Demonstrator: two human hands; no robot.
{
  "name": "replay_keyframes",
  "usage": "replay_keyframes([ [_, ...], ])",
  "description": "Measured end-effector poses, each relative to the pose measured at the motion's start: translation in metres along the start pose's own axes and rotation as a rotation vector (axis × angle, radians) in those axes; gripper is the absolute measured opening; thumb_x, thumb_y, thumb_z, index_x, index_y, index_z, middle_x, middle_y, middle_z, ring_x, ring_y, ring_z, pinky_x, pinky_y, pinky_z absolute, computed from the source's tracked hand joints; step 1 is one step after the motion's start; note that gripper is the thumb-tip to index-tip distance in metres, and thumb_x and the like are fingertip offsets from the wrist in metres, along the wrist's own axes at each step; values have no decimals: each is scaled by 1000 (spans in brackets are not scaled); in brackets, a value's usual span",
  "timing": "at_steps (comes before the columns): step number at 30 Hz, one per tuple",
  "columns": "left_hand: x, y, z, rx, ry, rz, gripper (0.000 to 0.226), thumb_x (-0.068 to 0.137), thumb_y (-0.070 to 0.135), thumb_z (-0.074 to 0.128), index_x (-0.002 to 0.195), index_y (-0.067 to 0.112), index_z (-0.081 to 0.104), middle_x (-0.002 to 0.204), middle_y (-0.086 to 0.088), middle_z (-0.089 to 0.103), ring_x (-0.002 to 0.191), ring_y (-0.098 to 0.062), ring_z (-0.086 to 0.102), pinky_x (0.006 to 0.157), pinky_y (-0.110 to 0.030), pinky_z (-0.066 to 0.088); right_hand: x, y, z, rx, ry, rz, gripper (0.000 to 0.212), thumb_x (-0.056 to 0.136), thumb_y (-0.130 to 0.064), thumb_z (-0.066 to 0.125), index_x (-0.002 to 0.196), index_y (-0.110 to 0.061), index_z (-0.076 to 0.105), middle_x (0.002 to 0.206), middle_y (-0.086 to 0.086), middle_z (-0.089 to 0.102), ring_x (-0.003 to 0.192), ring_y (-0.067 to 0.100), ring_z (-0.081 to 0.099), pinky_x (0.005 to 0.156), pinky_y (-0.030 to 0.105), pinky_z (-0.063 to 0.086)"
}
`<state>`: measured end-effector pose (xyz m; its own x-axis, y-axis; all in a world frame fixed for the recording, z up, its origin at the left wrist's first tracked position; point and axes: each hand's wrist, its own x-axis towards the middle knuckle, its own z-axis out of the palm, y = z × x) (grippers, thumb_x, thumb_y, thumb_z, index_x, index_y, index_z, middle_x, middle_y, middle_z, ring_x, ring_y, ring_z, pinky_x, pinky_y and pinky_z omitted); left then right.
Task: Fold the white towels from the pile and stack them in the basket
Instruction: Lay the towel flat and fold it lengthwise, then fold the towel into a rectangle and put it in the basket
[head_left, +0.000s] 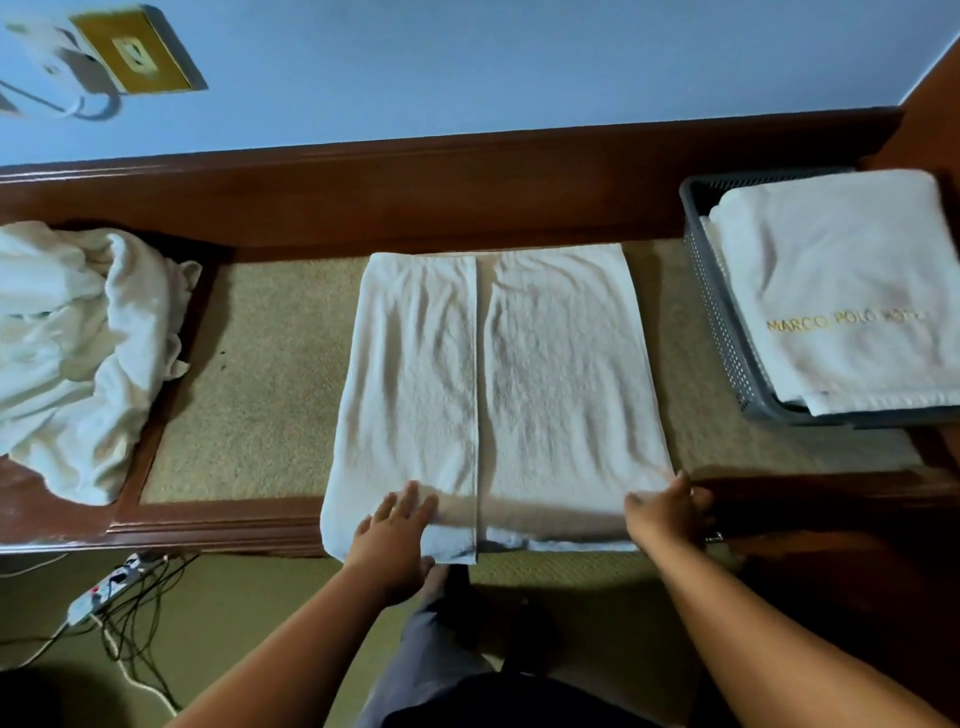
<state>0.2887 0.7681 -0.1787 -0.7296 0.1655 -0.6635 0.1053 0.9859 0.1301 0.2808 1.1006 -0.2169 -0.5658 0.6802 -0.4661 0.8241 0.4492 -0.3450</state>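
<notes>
Left hand flat, right hand blurred

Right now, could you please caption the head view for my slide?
Folding: left hand flat on the towel, right hand gripping its near corner; pile left, basket right.

— Where is the towel?
— I see it on the bench, in the middle. The pile lies left of it, the basket right.
— And in the basket?
— Folded towels lie in it.

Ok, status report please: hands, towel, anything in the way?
Left hand flat on towel, near edge. Right hand at near right corner, grip unclear. Nothing between towel and basket.
</notes>
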Motion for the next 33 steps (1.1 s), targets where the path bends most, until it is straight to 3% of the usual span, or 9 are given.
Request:
replay_keyframes([
  [7, 1, -7, 1, -28, -17, 25, 79, 99, 41, 54, 160, 37, 4, 167, 7, -15, 156, -22, -4, 124, -46, 17, 11, -11, -5, -257, -118, -60, 49, 87, -36, 61, 127, -9, 58, 135, 19, 47, 126, 40, 40, 103, 39, 38],
  [11, 4, -15, -2, -115, -1, 59, 66, 101, 35, 52, 158, 38, 19, 168, 13, -2, 155, -20, 6, 119, -46, 30, 4, -15, -9, -191, -166, -63, 43, 77, -39, 63, 113, -16, 64, 121, 15, 61, 115, 36, 53, 94, 37, 47],
  [16, 0, -47, 0, -217, 51, 94, 55, 101, 38, 50, 153, 36, 33, 164, 18, 18, 147, -18, 26, 115, -41, 36, -32, -21, 0, -130, -252, -121, 37, 83, -32, 62, 118, -20, 53, 119, 8, 66, 109, 33, 63, 89, 37, 51],
  [20, -4, -78, 2, -353, 42, 107, 50, 103, 23, 48, 151, 31, 37, 161, 12, 27, 142, -16, 36, 117, -33, 30, -78, -52, 25, 37, -185, -157, 46, 91, -23, 58, 135, -16, 46, 123, 13, 64, 107, 35, 63, 83, 36, 51],
  [23, -10, -97, -4, -575, 19, 86, 45, 105, 25, 47, 149, 30, 40, 149, 8, 43, 129, -14, 50, 110, -30, 39, -128, -88, 57, 192, -148, -218, 42, 94, -23, 56, 135, -17, 47, 120, 12, 66, 103, 34, 64, 78, 35, 50],
  [25, -9, -111, -9, -733, 10, 26, 43, 106, 29, 46, 149, 28, 42, 144, 8, 50, 129, -17, 52, 108, -35, 42, -166, -105, 88, 230, -210, -328, 47, 95, -23, 56, 140, -19, 43, 125, 11, 65, 109, 33, 63, 85, 36, 50],
  [29, -8, -134, -13, -761, 21, 62, 32, 106, 24, 45, 136, 34, 50, 131, 6, 62, 125, -16, 56, 106, -33, 43, -232, -110, 153, 117, -727, -657, 71, 94, -24, 55, 157, -30, 23, 140, -1, 54, 124, 16, 53, 106, 31, 43],
  [31, -12, -140, -16, -721, 19, 130, 31, 106, 19, 45, 126, 44, 47, 121, 16, 64, 118, -5, 59, 97, -23, 44, -244, -99, 173, 125, -708, -663, 65, 94, -22, 52, 154, -34, 30, 125, -1, 58, 111, 14, 56, 101, 30, 45],
  [33, -13, -144, -17, -681, -3, 180, 39, 106, 20, 47, 134, 46, 36, 120, 19, 65, 105, 9, 62, 89, -15, 44, -250, -85, 184, 93, -518, -639, 59, 92, -30, 47, 148, -39, 31, 134, 0, 51, 120, 15, 51, 106, 31, 42],
])
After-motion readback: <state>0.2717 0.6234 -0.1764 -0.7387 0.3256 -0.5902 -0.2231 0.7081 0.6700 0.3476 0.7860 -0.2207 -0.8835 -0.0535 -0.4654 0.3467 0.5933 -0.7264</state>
